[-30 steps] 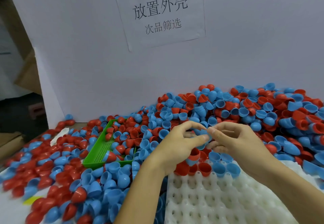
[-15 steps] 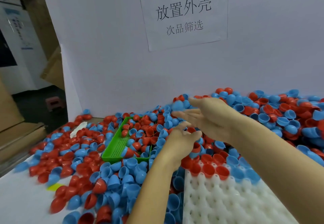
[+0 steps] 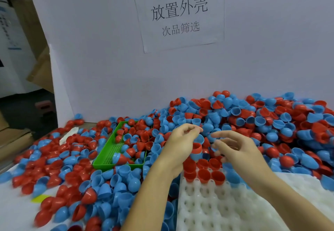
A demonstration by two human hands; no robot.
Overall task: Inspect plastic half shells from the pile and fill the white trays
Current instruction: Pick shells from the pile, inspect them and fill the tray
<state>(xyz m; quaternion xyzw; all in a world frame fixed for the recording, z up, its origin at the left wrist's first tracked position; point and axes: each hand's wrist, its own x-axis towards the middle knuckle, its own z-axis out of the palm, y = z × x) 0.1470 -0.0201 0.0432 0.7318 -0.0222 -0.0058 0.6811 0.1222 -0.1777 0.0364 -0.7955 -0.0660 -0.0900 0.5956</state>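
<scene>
Two lines of Chinese are printed on the paper sign (image 3: 179, 15) taped to the white board (image 3: 262, 50): "放置外壳" in large characters, "次品筛选" smaller beneath. Below it, a pile of half shells (image 3: 253, 122) (blue and red) is spread across the table and over a green basket (image 3: 110, 151). A nested stack of shells (image 3: 197, 148), blue and red, is held in the curled fingers of the left hand (image 3: 179, 146) above the far edge of the white tray (image 3: 216, 205), where a few red shells (image 3: 206, 174) are seated. The right hand (image 3: 238, 151) is held just beside, fingers loosely spread, nothing gripped.
</scene>
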